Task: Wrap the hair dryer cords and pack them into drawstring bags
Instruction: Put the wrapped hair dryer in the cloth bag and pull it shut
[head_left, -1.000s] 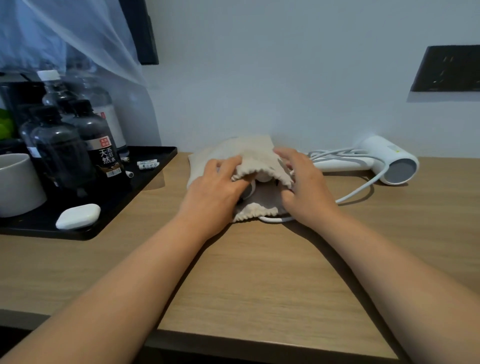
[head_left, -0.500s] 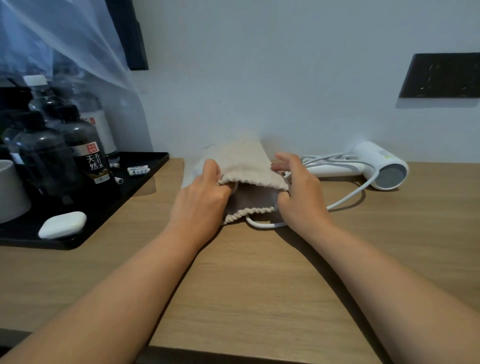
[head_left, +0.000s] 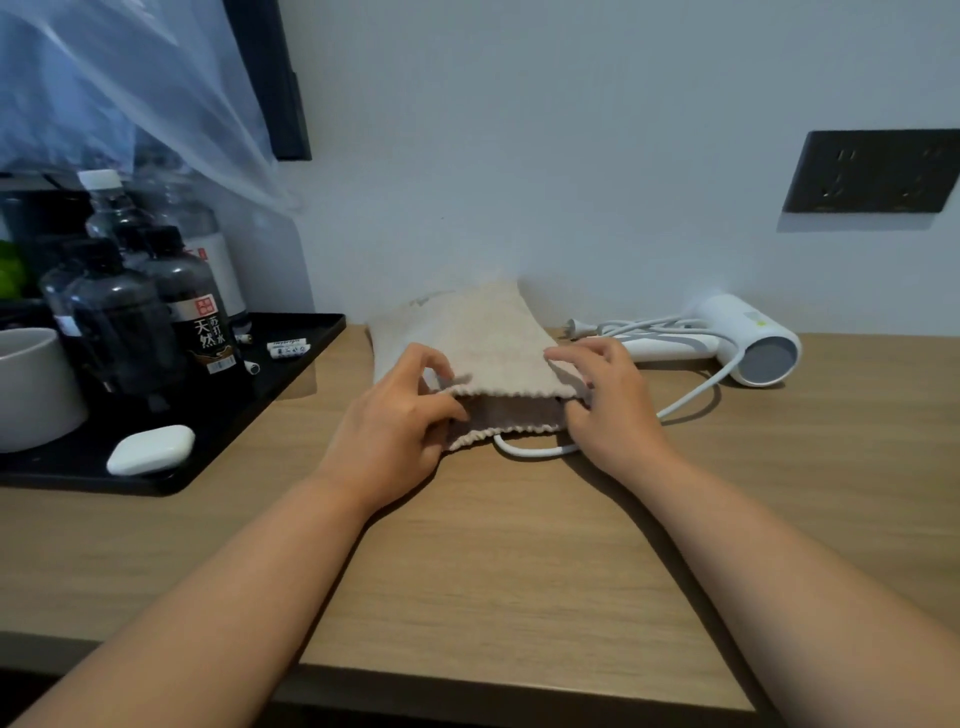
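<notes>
A beige drawstring bag (head_left: 470, 338) of coarse woven cloth lay on the wood-grain surface (head_left: 519, 571), close to the white wall, its gathered, ruffled mouth facing the person and held agape so the darker lining showed. The left hand (head_left: 395, 426) pinched the mouth's left edge with curled fingers and thumb; the right hand (head_left: 605, 400) gripped the right edge in the same way, fingers bent over the top hem. A smooth white cord (head_left: 535, 451) looped out on the surface just below the mouth and ran on to the right, under the right hand.

Just beside the bag to the right lay a white hair dryer (head_left: 748, 340), a glossy plastic cylinder on its side with a grey round end facing forward, its cord bundled loosely along the folded handle and the plug tip pointing toward the bag.

To the left, a flat black tray (head_left: 291, 358) carried dark translucent bottles (head_left: 192, 306) with printed labels, a pale rounded mug (head_left: 31, 389), and a white pebble-shaped case (head_left: 150, 449). A dark socket plate (head_left: 878, 171) sat on the wall at upper right, and thin clear plastic sheeting (head_left: 130, 88) hung at upper left.
</notes>
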